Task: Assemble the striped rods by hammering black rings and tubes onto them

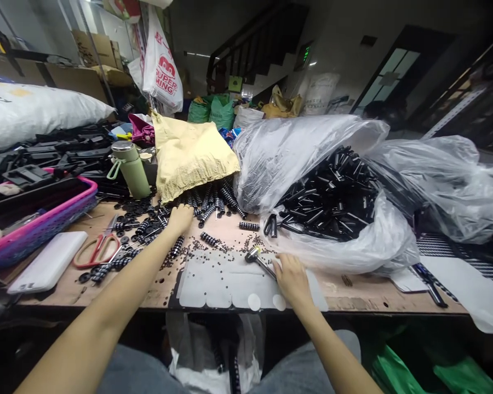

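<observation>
My left hand [181, 219] reaches to the front of a pile of black ribbed cylinders with light bands [207, 203]. Its fingers are bent down together, and their tips are lost among the pieces. More of these cylinders [121, 262], some with metal rods, lie left of my forearm beside small black discs [136, 208]. My right hand [292, 276] closes round the handle end of a small hammer [253, 254], whose head points left over a grey-white sheet [225, 276]. Tiny dark rings [197, 249] are scattered over the sheet and wood. A single banded cylinder [248, 226] lies behind the hammer.
A clear plastic bag [287, 158] spills shiny black tubes [332, 202] at the right. A yellow sack [195, 156] backs the pile. At left are a green bottle [131, 169], red-handled scissors [97, 250], a white flat box [49, 261] and a pink-purple basket [72, 210].
</observation>
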Motion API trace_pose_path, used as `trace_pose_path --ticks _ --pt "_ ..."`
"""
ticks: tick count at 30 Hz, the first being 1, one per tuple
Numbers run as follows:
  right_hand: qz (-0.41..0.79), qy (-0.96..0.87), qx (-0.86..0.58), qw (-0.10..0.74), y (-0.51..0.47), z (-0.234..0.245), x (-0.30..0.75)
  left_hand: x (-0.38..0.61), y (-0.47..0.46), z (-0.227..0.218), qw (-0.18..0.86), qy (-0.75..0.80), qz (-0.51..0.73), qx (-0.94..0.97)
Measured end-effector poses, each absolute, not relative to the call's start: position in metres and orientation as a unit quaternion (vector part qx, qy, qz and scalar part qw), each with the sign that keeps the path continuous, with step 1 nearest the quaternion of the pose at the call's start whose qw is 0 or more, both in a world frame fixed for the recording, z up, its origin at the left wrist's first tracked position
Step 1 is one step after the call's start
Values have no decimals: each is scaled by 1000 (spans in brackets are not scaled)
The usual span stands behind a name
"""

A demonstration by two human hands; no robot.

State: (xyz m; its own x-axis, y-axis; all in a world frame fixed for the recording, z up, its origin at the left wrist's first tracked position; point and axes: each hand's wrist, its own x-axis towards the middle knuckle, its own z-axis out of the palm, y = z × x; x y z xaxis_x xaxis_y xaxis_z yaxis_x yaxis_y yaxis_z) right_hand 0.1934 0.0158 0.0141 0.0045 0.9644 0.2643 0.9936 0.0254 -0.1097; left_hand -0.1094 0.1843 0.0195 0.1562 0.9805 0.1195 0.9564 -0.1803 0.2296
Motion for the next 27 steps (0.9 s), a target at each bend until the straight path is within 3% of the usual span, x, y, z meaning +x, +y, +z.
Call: trace_pose_path --ticks 8,15,21,23,25,27 --pt "-30 -639 -756 140 113 33 196 -100 184 14 139 619 177 753" --pt "48 -671 -718 177 87 42 198 -76 133 25 283 610 286 683" --pt "404 -776 -473 107 60 78 176 -37 65 41 537 435 339 638" --pt "383 -765 -490 171 57 79 166 -30 53 44 620 419 307 588" --pt "279 -759 -530 255 52 76 155 -26 46 43 670 440 313 510" --pt "171 -773 -544 278 43 70 142 -24 42 40 685 456 348 449"
